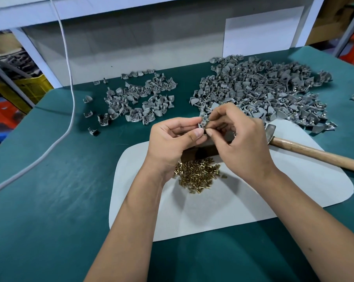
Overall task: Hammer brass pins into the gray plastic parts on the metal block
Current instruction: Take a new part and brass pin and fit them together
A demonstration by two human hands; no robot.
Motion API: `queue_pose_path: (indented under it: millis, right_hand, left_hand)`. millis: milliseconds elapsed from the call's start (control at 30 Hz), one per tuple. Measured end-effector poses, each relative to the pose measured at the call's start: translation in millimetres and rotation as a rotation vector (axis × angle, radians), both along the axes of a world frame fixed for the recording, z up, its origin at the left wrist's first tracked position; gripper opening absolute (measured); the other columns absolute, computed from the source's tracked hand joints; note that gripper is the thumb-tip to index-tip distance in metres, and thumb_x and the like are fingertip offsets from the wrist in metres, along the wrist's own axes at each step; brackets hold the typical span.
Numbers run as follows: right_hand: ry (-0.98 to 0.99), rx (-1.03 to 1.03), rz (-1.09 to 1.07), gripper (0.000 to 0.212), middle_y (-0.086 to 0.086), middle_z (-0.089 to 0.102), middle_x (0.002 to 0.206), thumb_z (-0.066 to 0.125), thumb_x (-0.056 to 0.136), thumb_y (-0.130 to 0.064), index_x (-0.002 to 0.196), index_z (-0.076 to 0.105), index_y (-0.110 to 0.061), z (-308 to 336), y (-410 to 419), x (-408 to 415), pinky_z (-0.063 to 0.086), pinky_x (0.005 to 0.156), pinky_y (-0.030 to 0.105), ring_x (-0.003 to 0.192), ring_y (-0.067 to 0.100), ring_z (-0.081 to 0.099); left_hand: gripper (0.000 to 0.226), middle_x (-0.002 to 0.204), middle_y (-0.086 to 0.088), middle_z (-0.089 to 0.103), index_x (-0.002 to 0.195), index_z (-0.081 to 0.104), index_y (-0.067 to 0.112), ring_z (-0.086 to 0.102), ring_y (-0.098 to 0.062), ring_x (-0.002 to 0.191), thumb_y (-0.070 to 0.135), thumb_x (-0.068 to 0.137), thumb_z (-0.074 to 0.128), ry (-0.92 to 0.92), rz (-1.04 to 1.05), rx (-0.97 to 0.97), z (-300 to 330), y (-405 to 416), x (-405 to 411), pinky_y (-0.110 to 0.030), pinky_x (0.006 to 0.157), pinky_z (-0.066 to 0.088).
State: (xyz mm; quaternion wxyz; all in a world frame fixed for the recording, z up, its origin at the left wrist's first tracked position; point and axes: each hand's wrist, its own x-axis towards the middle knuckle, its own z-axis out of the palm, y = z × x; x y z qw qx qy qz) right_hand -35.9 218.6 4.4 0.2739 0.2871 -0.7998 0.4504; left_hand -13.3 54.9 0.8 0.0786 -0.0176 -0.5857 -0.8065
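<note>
Hands first, what are they doing?

— Both are up over the white mat (243, 200). The left hand (172, 139) pinches a small gray plastic part (203, 124) between thumb and first finger. The right hand (239, 143) has its fingertips curled in at the same part, touching it from the other side. I cannot tell if a pin is between those fingers.

— Where are the brass pins?

— In a little pile (196, 174) on the mat, just below the wrists.

— And the metal block?

— The metal block (200, 154) is dark and sits on the mat under the hands, mostly hidden by them.

— The hammer?

— The hammer (306, 152) lies on the mat to the right, with its wood handle pointing off to the side. No hand touches it.

— Other gray parts?

— A big heap (263, 88) is on the green table (50, 200) behind the hands, and a smaller heap (139, 98) is to its left. A white cable (70, 98) runs down the left side.
</note>
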Motion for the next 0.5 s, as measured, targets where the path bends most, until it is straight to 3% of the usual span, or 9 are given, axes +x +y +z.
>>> queue_pose_path:
  millis: [167,300,400,500]
  right_hand:
    - [0.057,0.02,-0.013,0.018,-0.004,0.075,0.09,0.079,0.084,-0.001,0.099,0.073,-0.01,-1.1,5.1,-3.8,0.049,0.084,0.008,0.086,0.0,0.069]
    - [0.156,0.089,-0.024,0.008,0.001,0.074,0.092,0.078,0.088,-0.005,0.095,0.078,-0.007,-1.5,7.5,-7.3,0.047,0.085,0.013,0.084,0.008,0.064]
    - [0.161,0.095,-0.004,0.006,0.003,0.07,0.092,0.074,0.09,-0.002,0.095,0.076,-0.005,-2.0,7.3,-8.4,0.048,0.084,0.017,0.085,0.009,0.061]
    - [0.136,0.092,-0.03,0.004,0.003,0.067,0.09,0.069,0.092,-0.001,0.095,0.072,-0.003,-2.1,7.5,-8.5,0.042,0.082,0.012,0.084,0.008,0.057]
  left_hand:
    - [0.034,0.092,-0.019,0.077,0.107,0.073,-0.002,0.077,-0.025,0.08,0.0,0.073,0.075,-0.03,-0.054,0.049,2.2,-4.5,0.6,-0.025,0.076,0.062]
    - [0.032,0.09,-0.019,0.077,0.106,0.074,-0.001,0.076,-0.023,0.079,0.002,0.075,0.074,-0.05,-0.083,0.069,4.0,-6.0,1.1,-0.022,0.075,0.061]
    - [0.024,0.091,-0.019,0.075,0.107,0.073,-0.004,0.075,-0.024,0.078,0.002,0.083,0.071,-0.045,-0.077,0.06,4.7,-4.3,1.5,-0.022,0.075,0.06]
    - [0.018,0.1,-0.023,0.074,0.108,0.074,-0.001,0.073,-0.028,0.089,-0.002,0.091,0.069,0.008,0.011,-0.049,3.8,-0.8,1.6,-0.028,0.08,0.061]
